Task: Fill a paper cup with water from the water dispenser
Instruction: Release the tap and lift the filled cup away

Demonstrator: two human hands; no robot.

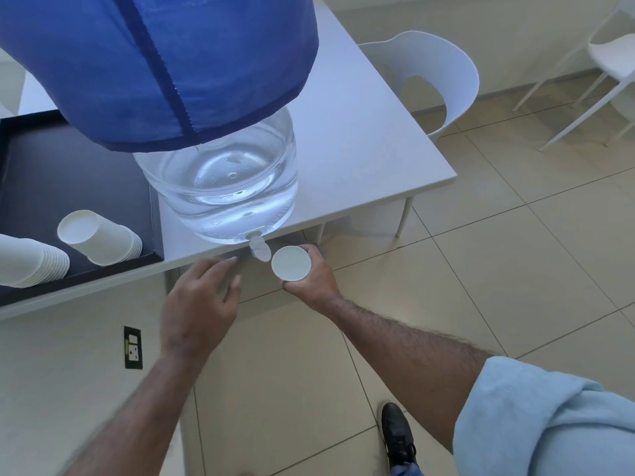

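A clear water dispenser jug (223, 187) under a blue cloth cover (154, 63) stands on the white table (360, 139), near its front edge. Its small white tap (257, 249) sticks out over the edge. My right hand (311, 285) holds a white paper cup (291, 263) upright, just right of the tap and slightly below it. The cup looks empty inside. My left hand (202, 304) hovers in front of the table edge, left of the tap, fingers spread and holding nothing.
A black tray (41, 173) on the left of the table holds two stacks of paper cups (99, 240) lying on their sides. White chairs (436, 77) stand behind and to the right. The floor is tiled, with my shoe (397, 431) below.
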